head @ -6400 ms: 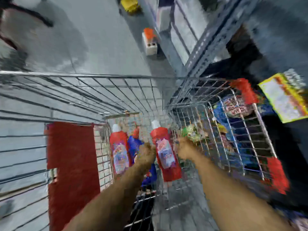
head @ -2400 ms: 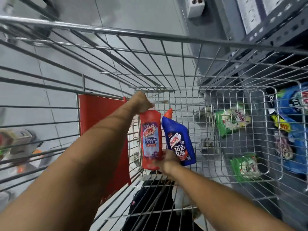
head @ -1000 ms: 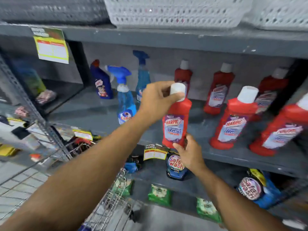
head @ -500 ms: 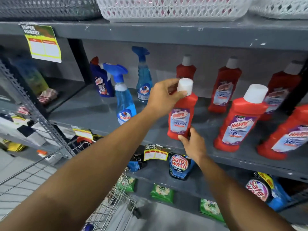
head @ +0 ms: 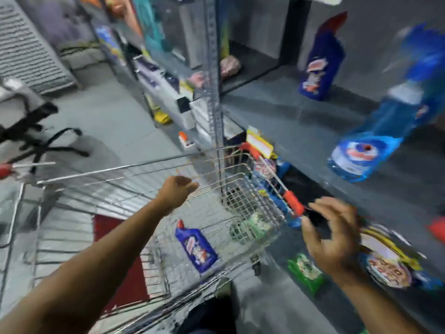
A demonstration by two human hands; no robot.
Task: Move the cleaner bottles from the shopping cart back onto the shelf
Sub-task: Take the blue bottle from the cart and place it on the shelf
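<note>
The view is blurred by motion. A blue cleaner bottle (head: 196, 247) with a red cap lies in the wire shopping cart (head: 134, 169). My left hand (head: 177, 191) hovers over the cart above the bottle, loosely curled and holding nothing. Off the cart's right corner, in front of the lower shelf, my right hand (head: 333, 237) is empty with its fingers spread. On the grey shelf (head: 301, 131) stand another blue cleaner bottle (head: 320, 66) and a blue spray bottle (head: 375, 141). A red bottle's edge (head: 437, 229) shows at far right.
A red flap (head: 113, 259) hangs at the cart's near end. Green packets (head: 305, 271) and round-labelled pouches (head: 387, 263) fill the lower shelves. An upright shelf post (head: 214, 68) stands by the cart's far corner. Grey floor and a dark stand (head: 36, 141) lie left.
Both hands have let go of the red bottle, which now stands on the shelf. My view has swung left and down to the cart, and my left hand has moved over it.
</note>
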